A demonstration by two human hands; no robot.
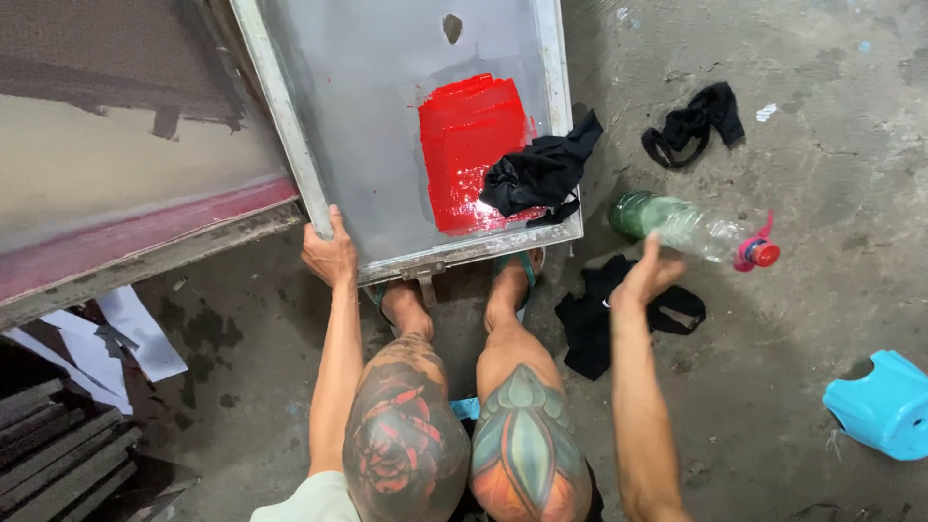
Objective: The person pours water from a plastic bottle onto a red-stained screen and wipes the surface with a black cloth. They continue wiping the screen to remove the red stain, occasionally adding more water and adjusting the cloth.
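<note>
Looking down past my tattooed knees, I see my left hand (329, 253) closed over the lower left corner of a metal-framed screen (290, 126), arm stretched straight forward. The screen leans tilted away from me, its bottom edge by my feet on the concrete floor (822, 126). A wet red patch of paint (464, 145) covers part of its mesh, and a black rag (536, 174) lies over the patch's right edge and the frame. My right hand (646, 275) is raised with fingers spread, gripping nothing, just below a clear plastic bottle (686, 227) with a green-tinted base and a red cap; I cannot tell whether they touch. Another black cloth (590, 324) lies under that hand, a third (696, 121) farther off. A blue stool (884, 404) sits at the right.
</note>
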